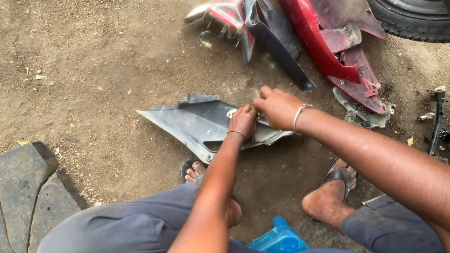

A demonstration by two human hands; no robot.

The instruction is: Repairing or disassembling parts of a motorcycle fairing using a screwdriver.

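My left hand [243, 121] and right hand [277, 108], both curled and pinching at one spot, meet on the near right end of the long grey plastic body panel [192, 122], which lies lengthwise leftward across the dirt ground [93, 70].

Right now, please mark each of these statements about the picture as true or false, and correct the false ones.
1. Both hands rest on the grey panel. True: left hand and right hand meet at its right end.
2. The panel lies on a wooden table. False: it lies on the dirt ground.
3. Red body parts lie beyond the panel. True.
4. The person is barefoot. False: sandals are worn.
5. A tyre shows at the top right. True.
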